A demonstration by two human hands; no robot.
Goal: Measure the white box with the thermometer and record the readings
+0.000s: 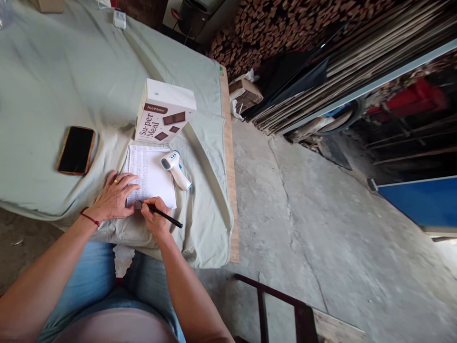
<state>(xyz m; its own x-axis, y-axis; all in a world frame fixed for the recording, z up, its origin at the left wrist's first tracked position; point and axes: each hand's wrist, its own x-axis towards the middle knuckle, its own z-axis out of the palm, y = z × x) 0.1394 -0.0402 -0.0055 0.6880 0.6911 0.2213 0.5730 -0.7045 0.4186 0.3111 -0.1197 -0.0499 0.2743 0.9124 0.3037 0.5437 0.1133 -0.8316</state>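
My right hand [156, 216] is closed around a black pen [166, 216], its tip end down at the lower edge of a white sheet of paper [157, 178]. Rows of small marks cover the paper's left part; its right part is blank. My left hand [117, 195] lies with fingers spread on the paper's left edge, a ring on one finger and a red cord at the wrist. A white and blue infrared thermometer [176, 170] rests on the paper's right side. Just behind the paper stands a white and brown "Su-per Meal" box [162, 114].
A smartphone [76, 150] with a dark screen lies left on the cloth-covered table [43, 95]. A small white item [119, 19] sits at the far edge. Stacked firewood [285, 28] is beyond the table, with concrete floor [285, 214] at right and a dark metal frame [264, 288] below.
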